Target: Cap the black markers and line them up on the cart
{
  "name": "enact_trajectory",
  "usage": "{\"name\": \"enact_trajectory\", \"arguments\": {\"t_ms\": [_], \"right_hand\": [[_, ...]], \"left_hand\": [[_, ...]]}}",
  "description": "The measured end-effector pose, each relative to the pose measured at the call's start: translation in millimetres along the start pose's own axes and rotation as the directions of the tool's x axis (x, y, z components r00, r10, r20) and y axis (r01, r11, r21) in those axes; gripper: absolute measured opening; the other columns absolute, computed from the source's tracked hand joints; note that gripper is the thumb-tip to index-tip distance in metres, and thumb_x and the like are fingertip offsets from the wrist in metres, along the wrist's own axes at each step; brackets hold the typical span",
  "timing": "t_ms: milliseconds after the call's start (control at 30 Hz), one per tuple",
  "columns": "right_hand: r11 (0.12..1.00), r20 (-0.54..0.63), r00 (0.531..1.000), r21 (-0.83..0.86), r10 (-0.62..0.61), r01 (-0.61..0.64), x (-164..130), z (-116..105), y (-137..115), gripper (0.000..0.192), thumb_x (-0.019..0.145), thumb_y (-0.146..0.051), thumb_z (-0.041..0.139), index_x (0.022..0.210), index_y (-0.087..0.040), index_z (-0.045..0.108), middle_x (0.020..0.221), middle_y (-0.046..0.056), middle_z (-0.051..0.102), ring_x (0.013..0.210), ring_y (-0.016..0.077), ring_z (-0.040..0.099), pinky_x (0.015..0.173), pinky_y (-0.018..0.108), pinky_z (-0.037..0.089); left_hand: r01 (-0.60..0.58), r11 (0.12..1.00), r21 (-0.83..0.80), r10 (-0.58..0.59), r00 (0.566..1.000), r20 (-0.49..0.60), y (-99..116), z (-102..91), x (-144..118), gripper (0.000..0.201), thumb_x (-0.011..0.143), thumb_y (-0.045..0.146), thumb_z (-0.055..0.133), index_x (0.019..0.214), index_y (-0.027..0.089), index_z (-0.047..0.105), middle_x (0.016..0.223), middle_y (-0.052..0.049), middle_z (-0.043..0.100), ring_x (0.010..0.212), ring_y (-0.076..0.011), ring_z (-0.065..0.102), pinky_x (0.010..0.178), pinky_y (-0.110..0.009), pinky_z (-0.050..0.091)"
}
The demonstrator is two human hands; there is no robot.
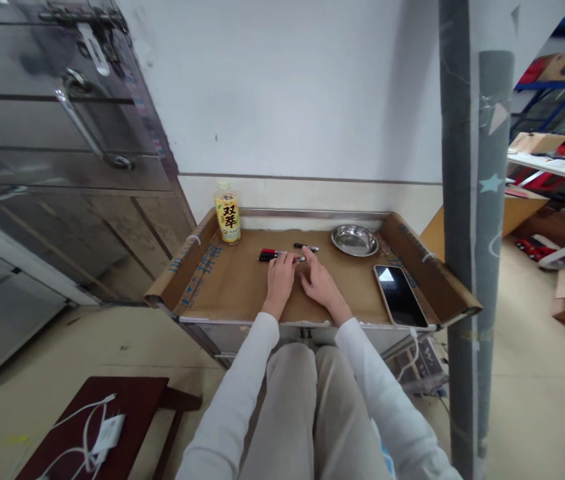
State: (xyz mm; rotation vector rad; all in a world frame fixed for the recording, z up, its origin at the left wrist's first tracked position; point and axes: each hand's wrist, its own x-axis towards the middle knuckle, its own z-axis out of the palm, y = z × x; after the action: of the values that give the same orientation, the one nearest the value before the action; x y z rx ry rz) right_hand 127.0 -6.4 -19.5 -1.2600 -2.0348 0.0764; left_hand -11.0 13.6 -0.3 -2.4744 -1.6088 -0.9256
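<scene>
Here, a seated person leans over a cardboard-lined tray table [242,293], both hands resting flat near its middle. To the outside of the right fingers, well apart, a dark phone [400,295] lies face up at the tray's near corner; beyond those fingers and off to the same side sits a shallow steel dish [355,240]. Past the left fingers, toward the far corner, a yellow-labelled drink bottle [227,215] stands upright. The left hand [279,279] lies palm down, fingers together, their tips touching a small cluster of red-and-black pens [275,255] just ahead of them. The right hand [318,281] has its fingers loosely spread, the index fingertip against the end of the same cluster; neither hand is clamped on anything. A single black pen [306,247] lies just beyond the right fingertips, apart from the rest.

The risk, by the look of it, is rolling: the pens are round and loose, and a careless nudge could scatter them toward the dish. A wide sweep of the left hand could likewise tip the bottle.
</scene>
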Motion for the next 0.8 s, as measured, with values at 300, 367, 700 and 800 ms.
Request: {"name": "enact_trajectory", "arguments": {"t_ms": [300, 367, 700, 800], "right_hand": [[0.994, -0.074, 0.992, -0.04, 0.099, -0.102, 0, 9, 9, 0.072, 0.087, -0.015, 0.038, 0.153, -0.006, 0.011, 0.153, 0.02, 0.033, 0.138, 0.0277, 0.039, 0.111, 0.048, 0.038], [0.988, -0.081, 0.989, -0.078, 0.127, -0.133, -1, 10, 11, 0.066, 0.087, -0.013, 0.037, 0.15, -0.006, 0.022, 0.15, 0.02, 0.039, 0.135, 0.0274, 0.042, 0.111, 0.048, 0.038], [0.908, -0.043, 0.965, -0.329, 0.26, -0.259, -1, 6, 9, 0.031, 0.091, -0.014, 0.041, 0.115, -0.009, 0.059, 0.11, 0.016, 0.065, 0.105, 0.0257, 0.054, 0.092, 0.037, 0.041], [0.896, -0.038, 0.962, -0.356, 0.271, -0.266, -1, 6, 7, 0.027, 0.092, -0.014, 0.042, 0.11, -0.011, 0.061, 0.105, 0.015, 0.064, 0.1, 0.0251, 0.053, 0.088, 0.035, 0.039]], "left_hand": [[0.329, 0.933, 0.144, -0.322, 0.944, -0.068, 1, -3.0, -9, 0.023, 0.097, 0.023, 0.043, 0.115, 0.018, 0.058, 0.115, -0.012, 0.064, 0.106, -0.0279, 0.054, 0.087, -0.041, 0.044], [0.353, 0.922, 0.16, -0.348, 0.936, -0.057, -1, -1.4, -10, 0.022, 0.097, 0.021, 0.043, 0.113, 0.017, 0.058, 0.114, -0.012, 0.062, 0.105, -0.028, 0.054, 0.087, -0.041, 0.044], [0.306, 0.952, -0.001, -0.304, 0.948, -0.096, -13, 16.2, -9, 0.021, 0.093, 0.008, 0.043, 0.11, 0.011, 0.055, 0.113, -0.016, 0.054, 0.102, -0.0217, 0.059, 0.089, -0.036, 0.048], [0.294, 0.955, -0.038, -0.297, 0.95, -0.098, -15, 18.0, -8, 0.022, 0.094, 0.008, 0.041, 0.11, 0.012, 0.055, 0.113, -0.015, 0.053, 0.101, -0.0212, 0.06, 0.089, -0.036, 0.05]]}}
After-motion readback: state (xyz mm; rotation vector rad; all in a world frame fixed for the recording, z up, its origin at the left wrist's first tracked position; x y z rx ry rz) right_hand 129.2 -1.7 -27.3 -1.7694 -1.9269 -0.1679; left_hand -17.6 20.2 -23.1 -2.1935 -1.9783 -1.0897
